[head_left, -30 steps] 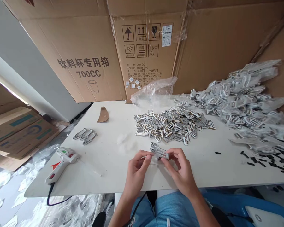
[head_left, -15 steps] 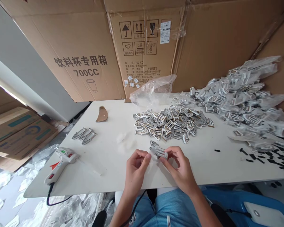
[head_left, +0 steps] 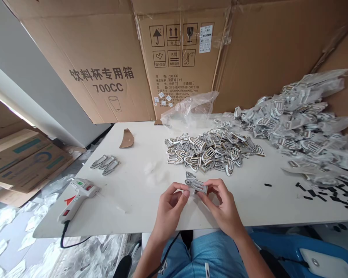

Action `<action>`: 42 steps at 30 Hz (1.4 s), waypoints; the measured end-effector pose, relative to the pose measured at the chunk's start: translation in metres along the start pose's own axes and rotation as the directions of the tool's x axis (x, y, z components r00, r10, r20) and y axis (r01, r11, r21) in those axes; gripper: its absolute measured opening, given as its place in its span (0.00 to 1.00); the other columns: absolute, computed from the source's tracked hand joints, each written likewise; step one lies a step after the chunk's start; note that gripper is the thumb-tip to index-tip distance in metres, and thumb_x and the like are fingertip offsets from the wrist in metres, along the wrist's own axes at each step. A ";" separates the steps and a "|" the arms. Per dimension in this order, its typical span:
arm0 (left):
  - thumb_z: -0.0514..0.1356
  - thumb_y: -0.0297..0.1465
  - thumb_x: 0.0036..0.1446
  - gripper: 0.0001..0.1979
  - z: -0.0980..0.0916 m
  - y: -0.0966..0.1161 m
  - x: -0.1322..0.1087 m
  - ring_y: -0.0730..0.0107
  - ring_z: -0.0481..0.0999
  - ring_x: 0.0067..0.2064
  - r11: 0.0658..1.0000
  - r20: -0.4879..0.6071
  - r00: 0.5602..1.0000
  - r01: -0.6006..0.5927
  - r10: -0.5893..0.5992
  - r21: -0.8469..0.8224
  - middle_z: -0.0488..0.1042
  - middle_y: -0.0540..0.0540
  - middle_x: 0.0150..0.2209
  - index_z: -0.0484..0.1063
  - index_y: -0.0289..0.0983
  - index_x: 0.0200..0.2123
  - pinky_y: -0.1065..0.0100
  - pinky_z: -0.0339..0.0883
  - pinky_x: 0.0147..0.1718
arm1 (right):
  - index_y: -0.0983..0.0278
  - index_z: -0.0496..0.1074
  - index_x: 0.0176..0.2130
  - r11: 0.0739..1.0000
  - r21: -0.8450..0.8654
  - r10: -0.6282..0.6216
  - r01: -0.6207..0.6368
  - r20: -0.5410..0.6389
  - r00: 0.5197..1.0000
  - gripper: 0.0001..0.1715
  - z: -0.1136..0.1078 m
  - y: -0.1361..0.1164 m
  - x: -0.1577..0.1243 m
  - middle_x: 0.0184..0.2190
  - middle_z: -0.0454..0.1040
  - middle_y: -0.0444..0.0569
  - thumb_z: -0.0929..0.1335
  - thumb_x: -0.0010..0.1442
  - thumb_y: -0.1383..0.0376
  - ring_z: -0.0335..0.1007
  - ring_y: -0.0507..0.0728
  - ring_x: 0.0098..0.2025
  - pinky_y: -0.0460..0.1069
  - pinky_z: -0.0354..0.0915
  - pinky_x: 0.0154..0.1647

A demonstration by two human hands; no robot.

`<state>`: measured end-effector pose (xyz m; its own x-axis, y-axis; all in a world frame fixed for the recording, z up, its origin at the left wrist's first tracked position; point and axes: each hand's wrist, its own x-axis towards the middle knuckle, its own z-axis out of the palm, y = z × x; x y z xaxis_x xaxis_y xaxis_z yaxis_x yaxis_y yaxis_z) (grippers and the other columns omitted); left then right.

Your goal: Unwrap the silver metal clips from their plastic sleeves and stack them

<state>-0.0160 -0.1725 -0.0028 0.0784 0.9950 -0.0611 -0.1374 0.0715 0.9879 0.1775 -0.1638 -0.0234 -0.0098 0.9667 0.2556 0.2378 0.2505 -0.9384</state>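
Pinched between the thumb and fingers of my right hand (head_left: 220, 202) are silver, buckle-like slotted metal pieces (head_left: 197, 185), overlapping, with rounded ends pointing up and left. My left hand (head_left: 173, 204) is closed just left of them, thumb against fingertips near their lower edge. What it pinches is too small to make out. Just beyond my hands lies a heap of similar pieces (head_left: 211, 150), some showing a dark-and-gold pattern. Several more pieces (head_left: 104, 165) rest in a row on the table's left side.
A white glue gun (head_left: 77, 199) lies at the table's left edge, its cord hanging down. Bagged pieces (head_left: 301, 131) are piled at the right, with small black strips (head_left: 336, 197) in front. Cardboard (head_left: 179, 58) walls the back. A clear plastic bag (head_left: 190, 110) lies behind the heap.
The whitish, see-through film near my left fingertips shows less now. Both hands stay close together in nearly the same place; the view has shifted slightly.
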 end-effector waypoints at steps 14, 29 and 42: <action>0.69 0.47 0.67 0.20 0.002 0.002 0.000 0.76 0.61 0.30 0.998 -0.044 0.997 -0.056 0.056 0.001 0.71 0.48 0.37 0.81 0.39 0.51 0.71 0.53 0.29 | 0.57 0.72 0.51 1.000 -0.024 -0.009 0.009 0.021 1.000 0.15 0.000 -0.002 0.000 0.38 0.80 0.47 0.74 0.71 0.53 0.77 0.59 0.39 0.50 0.72 0.42; 0.73 0.51 0.62 0.21 0.005 0.002 -0.001 0.74 0.52 0.25 1.000 -0.113 0.994 0.008 -0.006 0.018 0.57 0.56 0.21 0.80 0.37 0.38 0.70 0.46 0.26 | 0.57 0.73 0.50 0.997 -0.046 -0.057 0.060 0.068 0.996 0.12 -0.001 -0.002 0.001 0.38 0.80 0.46 0.73 0.72 0.55 0.77 0.57 0.38 0.50 0.74 0.43; 0.73 0.50 0.60 0.21 0.008 -0.006 0.001 0.74 0.47 0.26 0.995 -0.189 0.982 -0.010 0.029 0.101 0.51 0.58 0.21 0.80 0.37 0.37 0.69 0.44 0.26 | 0.56 0.73 0.48 0.993 -0.053 -0.097 0.102 0.090 0.991 0.12 -0.001 -0.007 0.001 0.38 0.80 0.46 0.74 0.71 0.54 0.77 0.57 0.36 0.50 0.76 0.42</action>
<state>-0.0074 -0.1728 -0.0072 -0.1133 0.9919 -0.0581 -0.0380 0.0541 0.9978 0.1764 -0.1648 -0.0160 -0.1195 0.9388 0.3231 0.2869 0.3442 -0.8940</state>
